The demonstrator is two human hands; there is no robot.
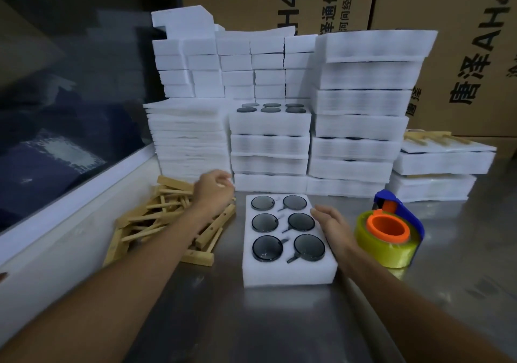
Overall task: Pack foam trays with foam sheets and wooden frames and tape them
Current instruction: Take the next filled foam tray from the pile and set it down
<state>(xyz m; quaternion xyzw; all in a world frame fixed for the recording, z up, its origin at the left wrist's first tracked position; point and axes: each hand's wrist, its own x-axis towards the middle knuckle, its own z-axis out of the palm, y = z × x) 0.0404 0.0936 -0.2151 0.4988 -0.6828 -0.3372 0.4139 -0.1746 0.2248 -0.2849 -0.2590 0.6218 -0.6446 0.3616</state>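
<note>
While the white rectangular foam tray (288, 246) is lying flat on the grey metal table (279, 329) at centre, its 6 round pockets are each showing a dark circular part, and nothing is covering it yet: no sheet, no frame, no tape.

1. Left hand (214, 189), at 10 o'clock from the tray, is hovering at the foot of the stack of thin white foam sheets (188, 136). Its fingers are curling, but whether they are pinching a sheet cannot be told.
2. Right hand (331, 224) is resting at the tray's 3 o'clock edge with fingers relaxed and straight, gripping nothing.
3. A loose pile of pale wooden frames (165, 220) is lying at 9 o'clock, just beside the tray.
4. A blue tape dispenser with a yellow roll and orange core (391, 234) is standing at 3 o'clock, untouched.

Judged from this layout, the current tray is sitting at the first step: covering with a foam sheet is pending, then framing, then taping. Stacks of further white foam trays (358, 127) are standing at 12 o'clock. At 2 o'clock, a lower stack (439, 164) is carrying a wooden frame on top, suggesting some units are already being finished.
</note>
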